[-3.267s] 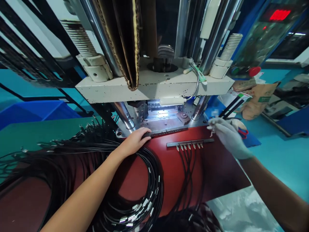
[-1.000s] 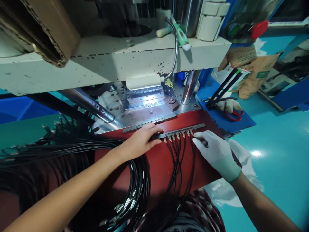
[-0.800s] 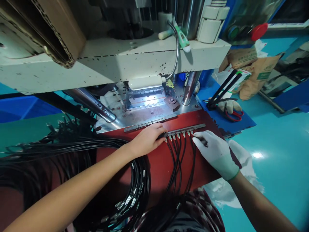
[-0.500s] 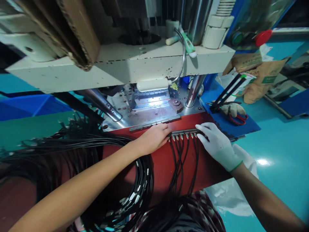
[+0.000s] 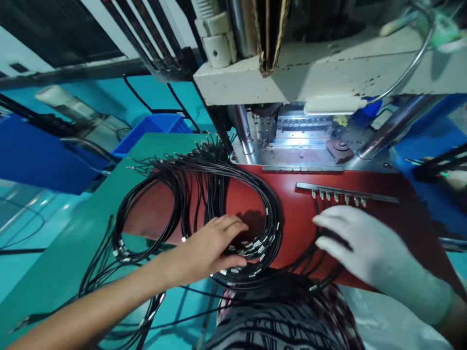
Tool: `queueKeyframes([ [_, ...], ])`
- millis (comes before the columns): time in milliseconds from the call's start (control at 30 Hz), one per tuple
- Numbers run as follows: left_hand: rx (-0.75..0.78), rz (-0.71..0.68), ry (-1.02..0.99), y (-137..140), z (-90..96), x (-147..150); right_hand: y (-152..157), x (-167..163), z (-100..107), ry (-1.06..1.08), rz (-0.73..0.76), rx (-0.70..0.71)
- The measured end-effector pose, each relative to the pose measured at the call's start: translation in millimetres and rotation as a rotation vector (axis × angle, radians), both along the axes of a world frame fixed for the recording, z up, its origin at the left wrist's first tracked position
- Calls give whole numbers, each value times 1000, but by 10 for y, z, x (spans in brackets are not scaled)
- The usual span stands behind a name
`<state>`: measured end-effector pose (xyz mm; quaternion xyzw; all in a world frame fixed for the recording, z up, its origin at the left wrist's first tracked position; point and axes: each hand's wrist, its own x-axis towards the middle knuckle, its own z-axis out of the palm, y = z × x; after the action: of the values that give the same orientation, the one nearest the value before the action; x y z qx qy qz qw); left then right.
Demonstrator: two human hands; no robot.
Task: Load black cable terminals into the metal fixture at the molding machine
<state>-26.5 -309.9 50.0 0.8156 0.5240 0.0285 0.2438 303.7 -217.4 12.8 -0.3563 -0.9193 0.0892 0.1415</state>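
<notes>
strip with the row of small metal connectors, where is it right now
The strip lies right of centre in the head view, on the red tabletop, just beyond the gloved right hand.

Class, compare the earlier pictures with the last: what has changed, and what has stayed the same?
Since just before, both hands have left the connector bar. The bare left hand moved left and nearer the person, to the coiled black cables; the gloved right hand moved nearer too, by the bar's cables. The view swung left. The bar stays on the red tabletop.
</notes>
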Motion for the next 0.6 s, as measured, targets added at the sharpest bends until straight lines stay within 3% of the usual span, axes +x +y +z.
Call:
queueKeyframes([
  [67, 7, -8, 62, -244, -147, -9, -200, -286, 4, -29, 230, -165],
  [200, 84, -18, 111, -382, -330, 23, -370, -545, -9, -106, 379, -307],
  [500, 84, -140, 40, -122, -240, -53, -310, -605, 99, -147, 452, -350],
  [600, 107, -144, 17, -22, -143, -7, -303, -649, 123, -129, 435, -243],
])
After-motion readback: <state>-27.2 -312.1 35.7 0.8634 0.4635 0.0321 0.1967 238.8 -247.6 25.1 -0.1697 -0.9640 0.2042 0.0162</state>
